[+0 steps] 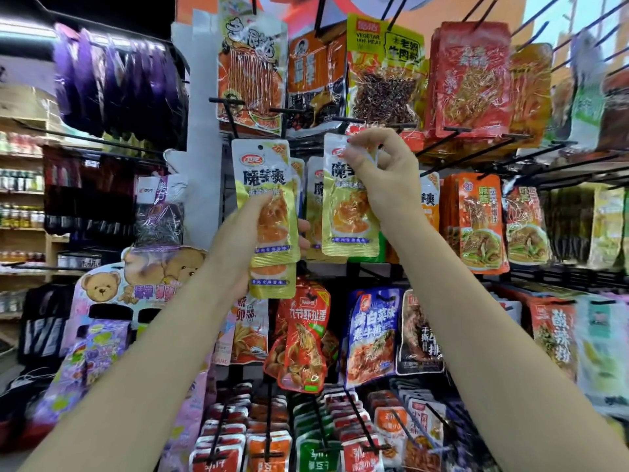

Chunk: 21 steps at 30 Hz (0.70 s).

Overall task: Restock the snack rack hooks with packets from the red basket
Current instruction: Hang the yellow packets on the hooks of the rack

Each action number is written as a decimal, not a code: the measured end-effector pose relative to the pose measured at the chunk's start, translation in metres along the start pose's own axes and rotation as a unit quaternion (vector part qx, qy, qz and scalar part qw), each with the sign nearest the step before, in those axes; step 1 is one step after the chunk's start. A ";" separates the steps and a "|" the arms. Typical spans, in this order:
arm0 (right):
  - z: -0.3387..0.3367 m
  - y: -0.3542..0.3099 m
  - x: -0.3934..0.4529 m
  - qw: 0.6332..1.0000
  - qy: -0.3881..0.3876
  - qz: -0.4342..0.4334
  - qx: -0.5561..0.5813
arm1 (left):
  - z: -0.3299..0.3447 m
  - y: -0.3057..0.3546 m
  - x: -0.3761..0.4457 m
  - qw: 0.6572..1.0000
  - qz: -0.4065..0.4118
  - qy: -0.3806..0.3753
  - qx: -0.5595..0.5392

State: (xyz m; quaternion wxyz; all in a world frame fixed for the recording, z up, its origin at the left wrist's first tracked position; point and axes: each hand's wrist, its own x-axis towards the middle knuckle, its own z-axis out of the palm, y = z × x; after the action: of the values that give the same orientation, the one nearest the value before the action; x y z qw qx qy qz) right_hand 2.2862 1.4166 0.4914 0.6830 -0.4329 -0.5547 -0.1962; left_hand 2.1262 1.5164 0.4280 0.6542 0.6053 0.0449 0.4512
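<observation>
Setting: shop aisle, with a snack rack [340, 267] of black hooks filling the view and shelves of bottles [20, 185] at the left edge.
Left hand [248, 240]: raised before the rack's middle row, fingers and thumb curled round the lower half of a small stack of yellow packets [267, 206]; the front one stands upright, its hang hole clear at the top, and another pokes out below it.
Right hand [384, 178]: raised just right of the left, thumb and fingertips pinching the top edge of a single yellow packet [350, 212], which hangs straight down from the pinch.
Hook [371, 126]: a black bar end just above the right hand's packet; whether the packet is threaded on it, I cannot tell.
Hung stock: more yellow packets [315, 199] of the same kind hang on the rack between and behind the two hands.
Neighbours: orange packets [480, 219] to the right in the same row, red packets [473, 80] above, a blue packet [372, 335] below.
Left side: purple bags [115, 83] on a high hook, a bear display card [136, 277] lower down.
Basket: out of view.
</observation>
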 end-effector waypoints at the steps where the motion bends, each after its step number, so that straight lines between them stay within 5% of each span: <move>1: 0.002 0.001 0.002 1.000 -0.007 0.002 -0.004 | 0.000 0.001 -0.002 1.000 0.004 -0.001 0.012; 21: 0.006 0.013 -0.003 0.997 -0.032 0.063 -0.023 | -0.001 0.001 -0.007 0.998 0.044 -0.037 0.002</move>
State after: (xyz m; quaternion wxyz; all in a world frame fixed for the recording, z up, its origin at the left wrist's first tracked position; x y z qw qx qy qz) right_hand 2.2918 1.4277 0.4838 0.6660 -0.4882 -0.5433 -0.1515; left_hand 2.1211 1.5127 0.4249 0.6336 0.6243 -0.0055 0.4569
